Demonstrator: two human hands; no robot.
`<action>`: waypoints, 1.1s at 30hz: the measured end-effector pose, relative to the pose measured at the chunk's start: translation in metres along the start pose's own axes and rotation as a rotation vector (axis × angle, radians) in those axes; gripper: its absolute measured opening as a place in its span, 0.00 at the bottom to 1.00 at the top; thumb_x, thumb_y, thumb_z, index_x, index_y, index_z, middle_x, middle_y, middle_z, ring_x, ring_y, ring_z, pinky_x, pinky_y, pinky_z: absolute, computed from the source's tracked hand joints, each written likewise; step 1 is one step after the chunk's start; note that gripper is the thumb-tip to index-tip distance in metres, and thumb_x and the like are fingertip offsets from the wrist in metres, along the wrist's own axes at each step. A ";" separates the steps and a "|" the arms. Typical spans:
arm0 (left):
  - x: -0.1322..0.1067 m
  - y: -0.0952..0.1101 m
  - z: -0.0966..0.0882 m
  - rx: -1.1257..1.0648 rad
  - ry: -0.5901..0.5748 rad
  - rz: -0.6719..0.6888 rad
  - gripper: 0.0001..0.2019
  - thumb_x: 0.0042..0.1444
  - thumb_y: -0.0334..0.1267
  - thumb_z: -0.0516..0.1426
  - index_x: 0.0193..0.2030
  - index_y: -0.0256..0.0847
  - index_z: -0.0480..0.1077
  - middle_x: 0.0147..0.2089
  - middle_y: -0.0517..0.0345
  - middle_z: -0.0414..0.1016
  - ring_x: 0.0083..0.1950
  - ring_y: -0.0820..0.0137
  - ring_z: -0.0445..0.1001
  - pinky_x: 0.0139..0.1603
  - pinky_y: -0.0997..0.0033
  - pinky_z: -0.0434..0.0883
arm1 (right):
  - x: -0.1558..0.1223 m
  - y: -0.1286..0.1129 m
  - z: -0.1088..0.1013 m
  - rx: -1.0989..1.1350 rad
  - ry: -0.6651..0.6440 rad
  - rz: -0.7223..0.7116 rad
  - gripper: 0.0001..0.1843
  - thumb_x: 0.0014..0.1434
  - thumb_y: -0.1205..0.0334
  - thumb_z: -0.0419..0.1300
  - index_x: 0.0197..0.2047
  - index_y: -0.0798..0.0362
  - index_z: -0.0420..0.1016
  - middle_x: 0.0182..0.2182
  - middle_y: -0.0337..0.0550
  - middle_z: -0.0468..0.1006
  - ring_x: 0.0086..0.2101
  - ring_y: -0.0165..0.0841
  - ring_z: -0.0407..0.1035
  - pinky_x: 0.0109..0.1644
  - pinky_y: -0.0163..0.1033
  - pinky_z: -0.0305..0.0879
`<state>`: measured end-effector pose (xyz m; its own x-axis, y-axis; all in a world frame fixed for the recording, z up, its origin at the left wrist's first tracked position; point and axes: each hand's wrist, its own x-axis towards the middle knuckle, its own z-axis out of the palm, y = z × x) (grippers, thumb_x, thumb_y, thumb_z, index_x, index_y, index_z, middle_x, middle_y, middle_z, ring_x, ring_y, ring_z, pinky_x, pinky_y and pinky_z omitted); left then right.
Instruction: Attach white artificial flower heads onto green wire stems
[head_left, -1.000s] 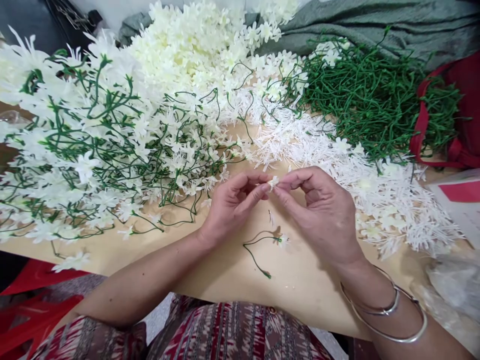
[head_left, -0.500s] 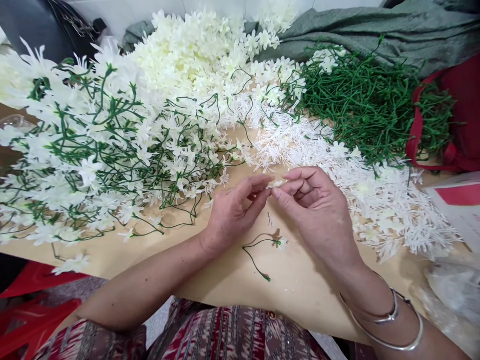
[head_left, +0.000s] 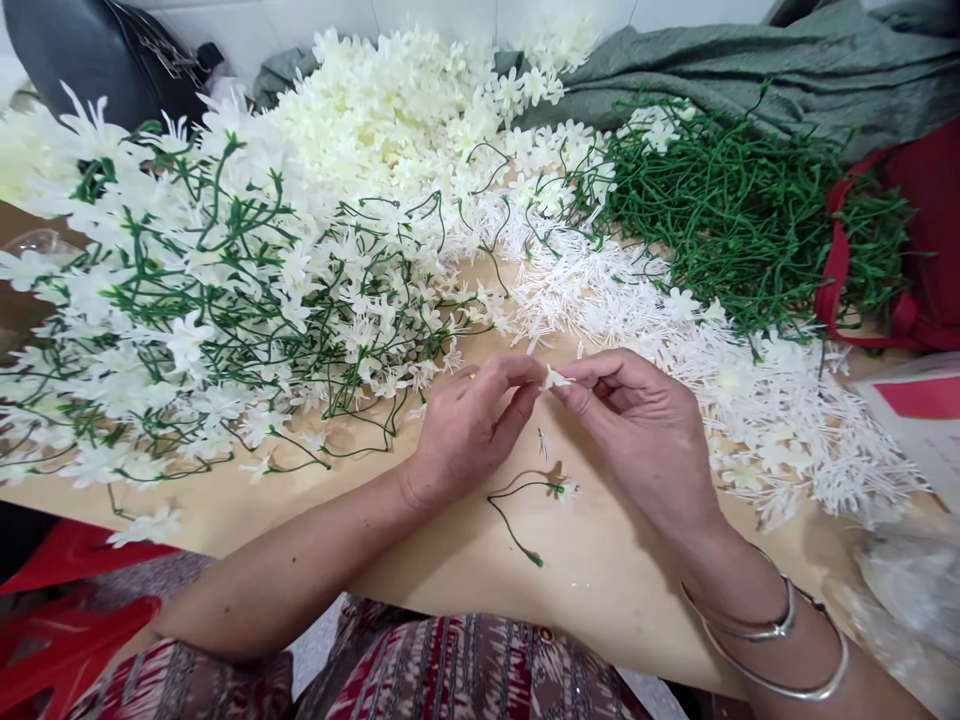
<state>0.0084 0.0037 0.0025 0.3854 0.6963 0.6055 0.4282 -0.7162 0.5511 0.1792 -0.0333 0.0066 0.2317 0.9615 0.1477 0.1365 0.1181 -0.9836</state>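
Note:
Between the fingertips of both hands is a small white artificial flower (head_left: 553, 379). My left hand (head_left: 480, 415) pinches it from the left, and my right hand (head_left: 637, 425) pinches it from the right, so part of it is covered. Below the hands, a green plastic stem (head_left: 516, 530) with a little white bloom at one end lies on the table. A tiny white stamen piece (head_left: 544, 443) rests just above that stem. White stamens (head_left: 592, 295) spread in a loose heap beyond my right hand.
Finished-looking flowers on stems (head_left: 247, 310) are piled at left. Loose cream petals (head_left: 390, 110) fill the back, and green stems (head_left: 742, 210) heap at right beside a red bag (head_left: 926, 230). Clear plastic (head_left: 915, 580) lies at the right edge of the tan table (head_left: 450, 560).
Both hands' fingertips have closed together on the white flower, which now shows more upright between them. My right index finger has come down onto it. The piles look the same.

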 end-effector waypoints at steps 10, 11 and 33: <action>0.002 0.003 -0.004 -0.148 0.030 -0.048 0.04 0.69 0.29 0.61 0.48 0.40 0.71 0.49 0.52 0.84 0.49 0.71 0.81 0.42 0.74 0.76 | 0.008 0.011 -0.004 0.059 0.020 -0.106 0.05 0.64 0.61 0.69 0.37 0.47 0.77 0.43 0.43 0.85 0.47 0.38 0.80 0.54 0.49 0.77; 0.003 0.003 -0.006 -0.174 0.023 -0.017 0.04 0.69 0.30 0.60 0.48 0.40 0.71 0.47 0.52 0.83 0.48 0.71 0.80 0.41 0.74 0.76 | 0.009 0.012 -0.005 0.056 0.044 -0.097 0.06 0.64 0.60 0.69 0.37 0.47 0.76 0.43 0.43 0.85 0.46 0.37 0.80 0.53 0.48 0.77; -0.007 0.009 -0.006 -0.420 -1.013 0.307 0.07 0.67 0.33 0.65 0.35 0.41 0.76 0.41 0.55 0.83 0.44 0.67 0.80 0.57 0.66 0.71 | 0.020 0.014 -0.015 0.080 0.193 -0.046 0.10 0.59 0.59 0.73 0.34 0.45 0.75 0.32 0.38 0.81 0.33 0.36 0.76 0.43 0.46 0.72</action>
<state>0.0047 -0.0077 0.0068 0.9914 0.0699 0.1108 -0.0324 -0.6890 0.7241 0.1997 -0.0162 -0.0025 0.4083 0.8902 0.2022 0.0760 0.1876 -0.9793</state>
